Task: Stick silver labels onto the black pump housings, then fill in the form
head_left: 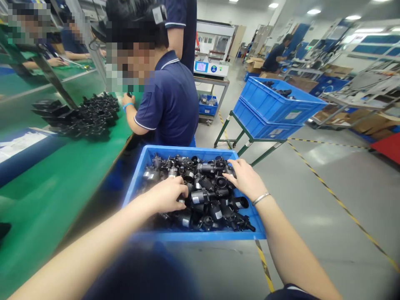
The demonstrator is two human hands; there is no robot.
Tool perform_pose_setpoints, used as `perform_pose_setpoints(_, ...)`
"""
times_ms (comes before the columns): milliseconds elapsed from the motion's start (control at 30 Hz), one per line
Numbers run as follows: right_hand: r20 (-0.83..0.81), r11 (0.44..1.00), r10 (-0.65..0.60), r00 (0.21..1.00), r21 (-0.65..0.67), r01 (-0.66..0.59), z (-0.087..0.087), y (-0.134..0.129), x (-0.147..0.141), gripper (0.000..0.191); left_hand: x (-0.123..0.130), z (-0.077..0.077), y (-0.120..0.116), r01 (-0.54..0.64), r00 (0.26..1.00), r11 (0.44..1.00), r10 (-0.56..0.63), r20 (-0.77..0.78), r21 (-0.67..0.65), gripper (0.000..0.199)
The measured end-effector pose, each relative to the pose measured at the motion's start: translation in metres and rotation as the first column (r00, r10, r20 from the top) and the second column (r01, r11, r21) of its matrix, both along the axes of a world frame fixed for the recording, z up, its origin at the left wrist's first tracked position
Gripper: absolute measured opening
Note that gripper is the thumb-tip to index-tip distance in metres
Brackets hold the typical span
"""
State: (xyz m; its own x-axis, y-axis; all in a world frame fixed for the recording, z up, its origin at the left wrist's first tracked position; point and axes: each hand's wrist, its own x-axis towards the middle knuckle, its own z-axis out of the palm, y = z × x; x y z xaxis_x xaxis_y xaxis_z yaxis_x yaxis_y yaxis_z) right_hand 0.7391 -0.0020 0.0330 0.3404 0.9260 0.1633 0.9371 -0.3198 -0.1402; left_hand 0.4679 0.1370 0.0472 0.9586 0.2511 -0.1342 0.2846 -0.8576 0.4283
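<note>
Parts (204, 196) lie heaped in a blue bin (200, 236), beneath the curled left hand (170, 193) and under the right hand (249, 180); whether either grips one, I cannot tell

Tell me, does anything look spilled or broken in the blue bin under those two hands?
Nothing stands out. The black parts lie jumbled at various angles, but they look loosely heaped inside the blue bin, not spilled. Any fine damage is too small to tell.
</note>
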Motion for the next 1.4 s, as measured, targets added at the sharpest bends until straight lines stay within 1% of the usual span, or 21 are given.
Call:
perform_pose_setpoints(67,-0.166,0.982,0.187,0.968,-0.007,-0.191,0.01,-0.007,-0.015,0.035,-0.002,-0.005,-0.013,0.147,0.984,0.988,-0.141,0.113,-0.047,0.029)
perform_pose_setpoints(100,-0.276,0.951,0.287,0.917,-0.038,-0.308,0.012,-0.011,-0.024,0.037,-0.001,-0.007,-0.02,0.204,0.969,0.976,-0.191,0.158,-0.073,0.033)
perform_pose_setpoints(167,-0.442,0.871,0.398,0.804,-0.092,-0.482,0.01,-0.016,-0.044,0.051,0.001,-0.014,-0.033,0.281,0.945,0.951,-0.252,0.207,-0.128,0.036)
perform_pose_setpoints(200,-0.469,0.854,0.413,0.781,-0.099,-0.511,0.005,-0.018,-0.054,0.056,0.001,-0.016,-0.038,0.296,0.94,0.944,-0.261,0.219,-0.144,0.034)
perform_pose_setpoints(267,-0.415,0.876,0.408,0.813,-0.072,-0.476,-0.009,-0.02,-0.071,0.057,-0.002,-0.021,-0.044,0.278,0.943,0.951,-0.244,0.225,-0.133,0.028)
perform_pose_setpoints(333,-0.29,0.906,0.39,0.874,-0.046,-0.42,-0.021,-0.02,-0.083,0.049,-0.009,-0.024,-0.045,0.232,0.95,0.971,-0.212,0.227,-0.065,0.025)
perform_pose_setpoints(400,-0.165,0.914,0.382,0.909,-0.073,-0.398,-0.026,-0.022,-0.088,0.044,-0.022,-0.027,-0.044,0.191,0.957,0.981,-0.191,0.219,0.021,0.023)
perform_pose_setpoints(467,-0.103,0.921,0.365,0.925,-0.106,-0.375,-0.022,-0.027,-0.085,0.041,-0.035,-0.027,-0.045,0.163,0.965,0.982,-0.178,0.194,0.094,0.022)
perform_pose_setpoints(567,-0.151,0.93,0.309,0.939,-0.16,-0.331,-0.009,-0.043,-0.07,0.036,-0.05,-0.027,-0.046,0.064,0.97,0.981,-0.104,0.219,0.184,0.024)
perform_pose_setpoints(633,-0.198,0.93,0.238,0.951,-0.237,-0.282,0.0,-0.057,-0.057,0.035,-0.057,-0.028,-0.042,-0.113,0.957,0.967,0.045,0.287,0.228,0.031)
perform_pose_setpoints(700,-0.222,0.928,0.171,0.96,-0.291,-0.233,0.008,-0.068,-0.048,0.04,-0.063,-0.032,-0.036,-0.294,0.924,0.927,0.214,0.316,0.232,0.04)
perform_pose_setpoints(733,-0.229,0.933,0.157,0.961,-0.285,-0.22,0.012,-0.071,-0.045,0.044,-0.066,-0.035,-0.033,-0.336,0.916,0.914,0.261,0.305,0.227,0.039)
perform_pose_setpoints(767,-0.233,0.941,0.159,0.959,-0.258,-0.218,0.014,-0.069,-0.043,0.046,-0.069,-0.038,-0.031,-0.338,0.919,0.915,0.27,0.288,0.22,0.034)
perform_pose_setpoints(833,-0.224,0.962,0.186,0.957,-0.159,-0.224,0.016,-0.055,-0.044,0.045,-0.075,-0.044,-0.03,-0.252,0.943,0.947,0.194,0.27,0.2,0.021)
perform_pose_setpoints(933,-0.173,0.964,0.251,0.952,-0.043,-0.262,0.009,-0.004,-0.051,0.041,-0.08,-0.048,-0.041,-0.133,0.954,0.979,0.084,0.287,0.156,0.013)
perform_pose_setpoints(1033,-0.121,0.94,0.332,0.936,-0.038,-0.338,-0.006,0.061,-0.061,0.048,-0.083,-0.049,-0.054,-0.152,0.943,0.976,0.096,0.318,0.156,0.017)
perform_pose_setpoints(1100,-0.098,0.926,0.365,0.926,-0.065,-0.372,-0.015,0.097,-0.068,0.049,-0.087,-0.049,-0.061,-0.153,0.937,0.973,0.088,0.338,0.173,0.02)
perform_pose_setpoints(1200,-0.05,0.922,0.372,0.927,-0.097,-0.375,-0.023,0.128,-0.075,0.042,-0.102,-0.049,-0.065,-0.122,0.929,0.977,0.051,0.368,0.174,0.019)
perform_pose_setpoints(1233,-0.029,0.925,0.366,0.93,-0.093,-0.367,-0.024,0.132,-0.075,0.04,-0.108,-0.05,-0.064,-0.149,0.92,0.974,0.071,0.386,0.173,0.019)
perform_pose_setpoints(1300,0.007,0.935,0.349,0.937,-0.068,-0.348,-0.024,0.133,-0.075,0.041,-0.122,-0.053,-0.059,-0.292,0.88,0.941,0.193,0.434,0.173,0.024)
perform_pose_setpoints(1400,0.009,0.93,0.363,0.932,-0.062,-0.361,-0.022,0.127,-0.071,0.045,-0.138,-0.058,-0.043,-0.583,0.751,0.798,0.459,0.475,0.15,0.039)
